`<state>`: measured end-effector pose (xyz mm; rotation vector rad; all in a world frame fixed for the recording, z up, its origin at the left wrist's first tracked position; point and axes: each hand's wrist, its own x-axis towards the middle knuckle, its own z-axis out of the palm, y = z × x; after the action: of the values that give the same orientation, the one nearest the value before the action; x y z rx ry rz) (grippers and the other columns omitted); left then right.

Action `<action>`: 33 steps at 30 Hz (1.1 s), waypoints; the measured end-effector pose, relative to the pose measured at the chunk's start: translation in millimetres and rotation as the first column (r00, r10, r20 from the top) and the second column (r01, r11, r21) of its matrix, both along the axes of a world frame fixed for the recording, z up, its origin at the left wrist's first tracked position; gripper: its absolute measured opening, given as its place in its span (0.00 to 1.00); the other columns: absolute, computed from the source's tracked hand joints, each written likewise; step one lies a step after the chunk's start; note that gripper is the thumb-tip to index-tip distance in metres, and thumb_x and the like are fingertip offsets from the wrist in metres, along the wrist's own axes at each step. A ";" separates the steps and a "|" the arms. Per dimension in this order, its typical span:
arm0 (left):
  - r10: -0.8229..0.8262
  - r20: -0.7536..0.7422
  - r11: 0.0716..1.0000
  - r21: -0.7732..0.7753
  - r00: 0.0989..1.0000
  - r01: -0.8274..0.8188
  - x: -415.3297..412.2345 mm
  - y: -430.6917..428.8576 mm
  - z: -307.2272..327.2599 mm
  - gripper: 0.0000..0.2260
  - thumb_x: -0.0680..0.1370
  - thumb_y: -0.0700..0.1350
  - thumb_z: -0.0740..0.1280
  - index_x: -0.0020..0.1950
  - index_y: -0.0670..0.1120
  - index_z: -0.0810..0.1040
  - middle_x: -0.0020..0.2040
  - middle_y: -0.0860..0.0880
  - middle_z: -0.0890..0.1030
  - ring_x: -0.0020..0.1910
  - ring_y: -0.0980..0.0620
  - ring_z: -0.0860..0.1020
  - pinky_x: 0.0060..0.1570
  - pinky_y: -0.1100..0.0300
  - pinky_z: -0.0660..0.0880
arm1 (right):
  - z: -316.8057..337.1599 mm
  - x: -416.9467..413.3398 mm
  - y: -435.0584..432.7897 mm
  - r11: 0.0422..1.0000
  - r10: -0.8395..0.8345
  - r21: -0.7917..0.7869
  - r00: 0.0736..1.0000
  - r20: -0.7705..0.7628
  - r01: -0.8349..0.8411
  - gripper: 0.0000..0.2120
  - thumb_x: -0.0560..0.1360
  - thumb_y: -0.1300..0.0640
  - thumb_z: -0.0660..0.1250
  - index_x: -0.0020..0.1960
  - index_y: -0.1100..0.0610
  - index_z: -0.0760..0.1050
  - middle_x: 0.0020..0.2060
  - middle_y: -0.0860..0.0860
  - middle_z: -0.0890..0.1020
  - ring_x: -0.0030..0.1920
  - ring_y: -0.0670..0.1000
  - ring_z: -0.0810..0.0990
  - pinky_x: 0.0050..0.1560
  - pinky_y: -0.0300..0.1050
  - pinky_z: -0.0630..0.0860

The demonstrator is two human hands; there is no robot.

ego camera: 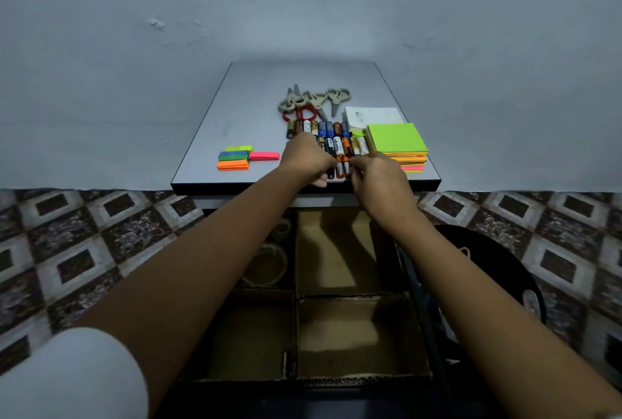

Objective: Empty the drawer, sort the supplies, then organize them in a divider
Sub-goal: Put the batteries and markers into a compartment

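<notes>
Several batteries [331, 137] lie in rows on the grey tabletop [255, 105]. My left hand [308, 159] curls over the near batteries from the left, and my right hand [378, 178] pinches at them from the right. Behind the batteries lie several scissors [314, 100]. Stacked sticky notes [397, 139] topped in green sit to the right, with a white pad [372, 115] behind. Coloured flag strips [235, 158] and a pink strip [264, 156] lie on the left. Below the table edge the open drawer holds a cardboard divider [331, 294] with tape rolls [266, 267] in its far left compartment.
A black round object [498, 264] stands on the patterned tiled floor [84, 250] right of the drawer. A plain wall rises behind the table. My forearms cross over the drawer and hide part of the divider.
</notes>
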<state>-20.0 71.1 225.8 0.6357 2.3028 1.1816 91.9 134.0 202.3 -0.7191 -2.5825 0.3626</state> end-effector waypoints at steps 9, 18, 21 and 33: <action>-0.055 -0.075 0.995 -0.086 0.996 0.049 1.2 -1.7 4.9 0.08 0.75 0.38 0.68 0.38 0.40 0.71 0.35 0.43 0.77 0.31 0.50 0.77 0.34 0.58 0.79 | -0.3 -5.6 4.0 0.998 -0.055 0.046 0.996 0.072 0.052 0.10 0.77 0.61 0.63 0.55 0.62 0.78 0.48 0.59 0.79 0.48 0.58 0.77 0.41 0.43 0.68; -0.214 -0.405 0.942 -0.326 0.889 0.079 0.2 -10.5 5.9 0.11 0.73 0.38 0.68 0.34 0.43 0.69 0.31 0.46 0.73 0.27 0.51 0.74 0.32 0.60 0.74 | 9.4 -8.0 -2.1 0.991 -0.112 0.098 0.977 0.179 0.096 0.06 0.77 0.65 0.62 0.52 0.64 0.76 0.47 0.60 0.79 0.44 0.58 0.77 0.38 0.43 0.67; -0.244 -0.467 0.934 -0.350 0.850 0.076 1.3 -11.9 4.3 0.12 0.74 0.39 0.67 0.33 0.43 0.67 0.31 0.47 0.72 0.28 0.52 0.71 0.29 0.61 0.70 | 10.6 -9.2 -5.8 0.991 -0.120 0.089 0.969 0.215 0.103 0.07 0.77 0.65 0.62 0.52 0.65 0.77 0.48 0.61 0.79 0.47 0.59 0.79 0.39 0.44 0.69; -0.089 -0.153 0.992 -0.107 0.984 0.074 0.3 -12.8 6.2 0.11 0.75 0.40 0.67 0.34 0.42 0.69 0.32 0.46 0.72 0.29 0.52 0.71 0.28 0.61 0.71 | 3.7 -5.5 -3.1 0.981 -0.190 -0.006 0.966 0.176 0.194 0.10 0.77 0.59 0.62 0.53 0.65 0.75 0.51 0.61 0.77 0.49 0.58 0.75 0.39 0.44 0.65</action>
<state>-19.6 58.3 232.0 0.8034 2.4239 1.0027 86.4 130.9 206.0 -1.0425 -2.6436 0.2789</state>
